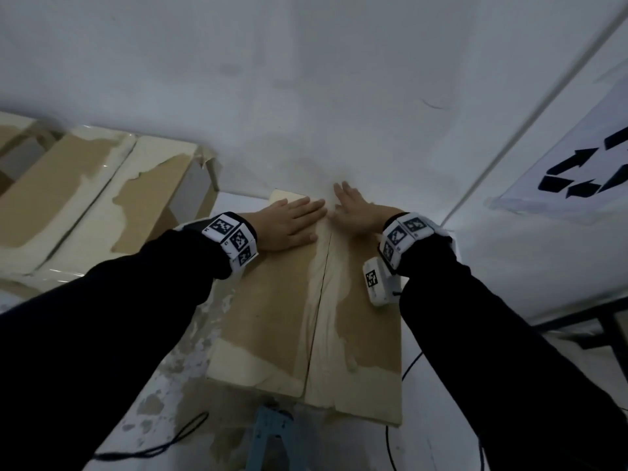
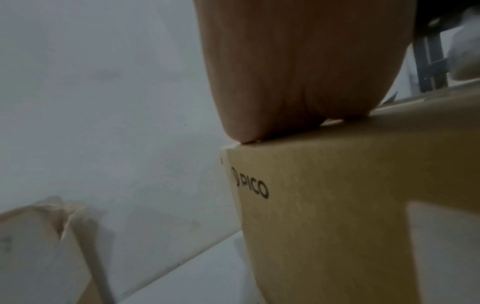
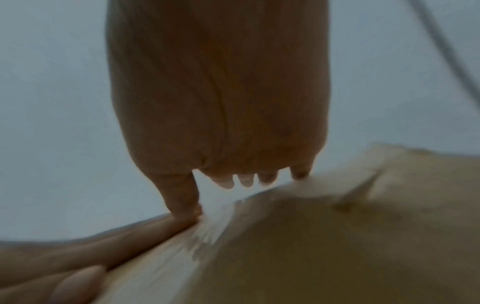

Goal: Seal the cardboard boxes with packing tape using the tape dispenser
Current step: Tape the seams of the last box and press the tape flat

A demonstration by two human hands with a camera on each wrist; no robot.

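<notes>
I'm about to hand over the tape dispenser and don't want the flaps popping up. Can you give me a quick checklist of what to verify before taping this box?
1. Flaps of the cardboard box closed, meeting at the centre seam: ok.
2. Left hand flat on the left flap: ok.
3. Right hand flat on the right flap: ok.
4. Tape dispenser within reach: cannot tell, none clearly in view.
5. A hand free to take it: not ok, both are pressing.
6. Fresh tape on the seam: cannot tell, only pale torn patches.

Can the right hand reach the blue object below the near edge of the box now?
Probably yes: the right hand lies flat on the box, holding nothing, and nothing visible blocks the blue object.
</notes>
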